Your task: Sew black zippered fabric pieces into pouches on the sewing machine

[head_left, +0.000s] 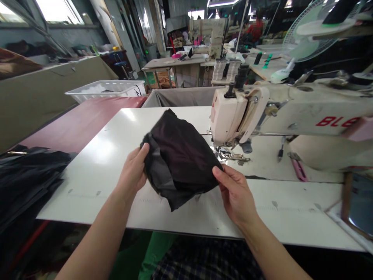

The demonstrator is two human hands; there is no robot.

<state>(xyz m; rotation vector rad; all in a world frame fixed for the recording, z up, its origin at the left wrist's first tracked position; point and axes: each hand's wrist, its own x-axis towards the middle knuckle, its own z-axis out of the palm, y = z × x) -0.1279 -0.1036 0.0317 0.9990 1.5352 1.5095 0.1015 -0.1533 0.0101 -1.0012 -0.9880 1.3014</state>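
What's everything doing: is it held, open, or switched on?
Black fabric: creased, held at two edges.
Left hand: gripping the fabric.
Right hand: gripping the fabric.
Sewing machine: can't tell if running.
White basket: open-topped.
Ceiling light: lit.
Fan: can't tell if spinning.

From my remote post I note two bare hands, left hand [134, 167] and right hand [234, 192]; left forearm [100, 229] and right forearm [269, 245] also bare, as far up as my view runs; below, dark checked cloth [204, 260], near-black with thin pale lines crossing in small squares, rumpled; to its left, plain green cloth [155, 251], darker in shade; garment type I cannot tell.
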